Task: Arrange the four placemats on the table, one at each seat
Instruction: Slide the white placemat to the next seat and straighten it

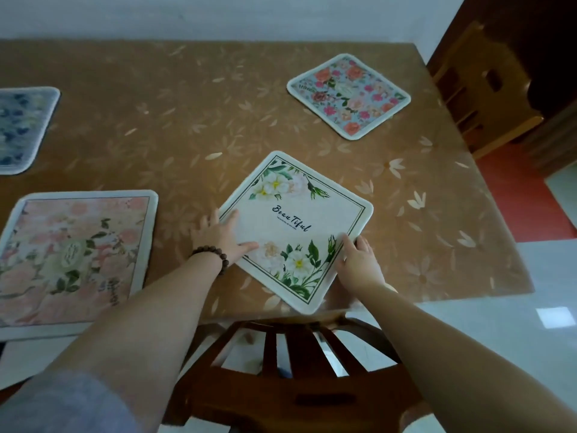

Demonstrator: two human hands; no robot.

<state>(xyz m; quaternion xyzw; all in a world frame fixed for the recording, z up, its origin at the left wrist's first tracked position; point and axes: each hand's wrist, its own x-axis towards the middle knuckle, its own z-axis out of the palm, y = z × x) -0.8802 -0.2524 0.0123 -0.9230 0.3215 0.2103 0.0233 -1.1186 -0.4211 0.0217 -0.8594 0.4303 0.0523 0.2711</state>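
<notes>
A white placemat [296, 226] with white flowers and the word "Beautiful" lies turned like a diamond near the table's front edge. My left hand [221, 237] rests on its left corner, thumb on top. My right hand [359, 260] grips its right corner, fingers on the edge. A peach floral placemat [71, 257] lies at the front left. Only part of a blue floral placemat [22, 126] shows at the far left. A light blue placemat with pink roses [348, 95] lies askew at the back right.
The table [193, 120] has a brown cloth with a leaf pattern. A dark wooden chair back [290, 364] stands right in front of me at the table's edge. Another wooden chair [477, 85] stands beyond the table's right side.
</notes>
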